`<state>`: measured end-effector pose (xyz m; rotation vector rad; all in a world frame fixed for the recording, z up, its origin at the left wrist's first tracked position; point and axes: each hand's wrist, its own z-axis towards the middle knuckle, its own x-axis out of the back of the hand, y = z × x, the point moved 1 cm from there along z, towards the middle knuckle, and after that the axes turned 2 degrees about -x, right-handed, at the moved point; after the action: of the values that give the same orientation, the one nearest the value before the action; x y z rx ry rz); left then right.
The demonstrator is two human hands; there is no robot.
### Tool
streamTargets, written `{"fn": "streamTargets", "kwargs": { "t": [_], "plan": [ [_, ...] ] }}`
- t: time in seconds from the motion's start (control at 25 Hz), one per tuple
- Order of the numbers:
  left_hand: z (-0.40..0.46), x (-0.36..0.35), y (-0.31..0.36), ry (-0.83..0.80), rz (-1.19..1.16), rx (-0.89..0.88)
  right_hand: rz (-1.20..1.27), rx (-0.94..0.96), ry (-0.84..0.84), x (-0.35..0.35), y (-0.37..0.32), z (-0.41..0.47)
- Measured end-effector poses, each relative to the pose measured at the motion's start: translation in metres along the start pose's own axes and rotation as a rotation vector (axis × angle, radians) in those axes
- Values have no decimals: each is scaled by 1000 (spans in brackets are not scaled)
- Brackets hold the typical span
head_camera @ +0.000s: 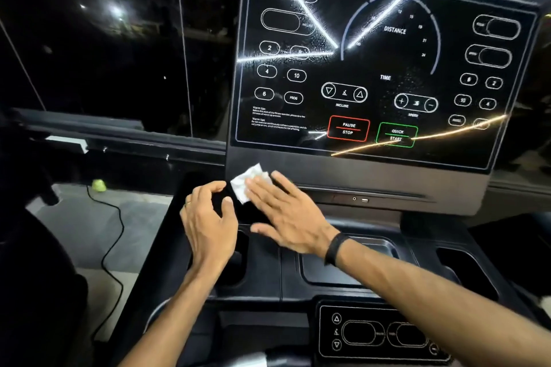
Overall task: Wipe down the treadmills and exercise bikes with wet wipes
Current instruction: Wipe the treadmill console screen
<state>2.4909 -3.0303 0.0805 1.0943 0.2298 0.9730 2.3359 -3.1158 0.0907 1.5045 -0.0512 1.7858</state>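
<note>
Hands: two, both bare, over the treadmill console.
Right hand (286,211): flat, fingers spread wide, fingertips pressing the wet wipe (246,183) against the dark ledge just below the display panel (384,62); black wristband (335,249) on the wrist.
Left hand (208,217): fingers loosely curled and apart, holding nothing, just left of the wipe; ring (187,203) on one finger.
Wet wipe: one, white, crumpled, partly under the right fingertips, at the lower left corner of the panel.
Display panel: one, glossy black, streaked with reflected light and moisture.
Readable words: DISTANCE, TIME, INCLINE, PAUSE STOP in a red box (348,128), QUICK START in a green box (396,135), PROG, CALORIE, "Warm tips" twice.
Readable numbers, left side: 2, 4, 6, 10.
Readable numbers, right side: 2, 4, 10; others blurred.
Lower control panel (378,334): one, with up and down arrows; text too small to read.
Cup recesses: two, one each side of the centre tray (343,271).
Cable (114,235): one, black, on the floor at left.
Brand: cannot tell.
</note>
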Motion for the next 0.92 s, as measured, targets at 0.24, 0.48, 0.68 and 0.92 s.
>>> {"fn": "streamTargets", "kwargs": {
  "t": [0.24,0.48,0.68,0.92],
  "plan": [
    [-7,-4,-3,-44,33,18,51,-109,32,4,13,-19],
    [-12,-19,8,-85,11,18,217,-288,97,16,48,-44],
    [-19,-35,16,-136,-28,-9,361,-380,171,19,58,-57],
    [-20,-41,20,-145,-36,-20,449,-456,195,13,61,-71]
  ]
}}
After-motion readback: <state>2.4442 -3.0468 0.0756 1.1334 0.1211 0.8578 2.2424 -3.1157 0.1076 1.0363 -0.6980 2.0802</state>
